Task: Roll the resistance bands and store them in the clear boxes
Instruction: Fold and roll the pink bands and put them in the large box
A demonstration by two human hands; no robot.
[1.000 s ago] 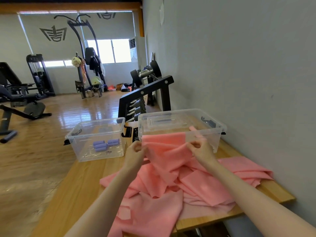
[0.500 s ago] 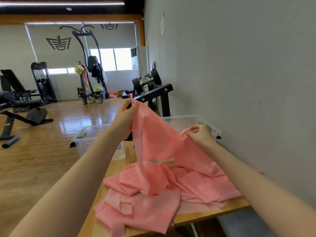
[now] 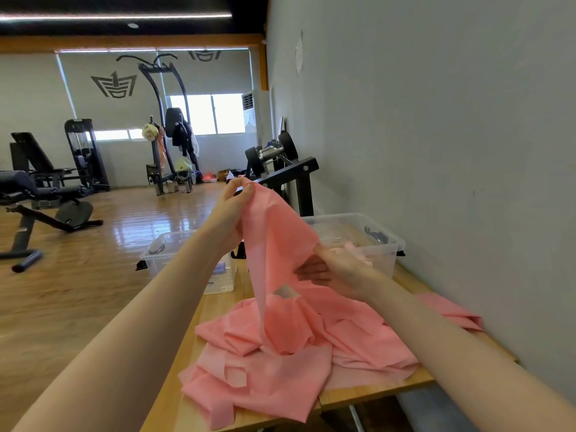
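Nearest me, the pink resistance bands [image 3: 280, 369] lie heaped on the wooden table [image 3: 187, 322]. My right hand [image 3: 339, 269] pinches one band's edge low, and my left hand [image 3: 233, 207] pinches its top end, lifting it clear. It hangs limp, light and thin, so I'd hold it by the end corners. Behind stand the clear boxes [image 3: 352, 226], near the wall.
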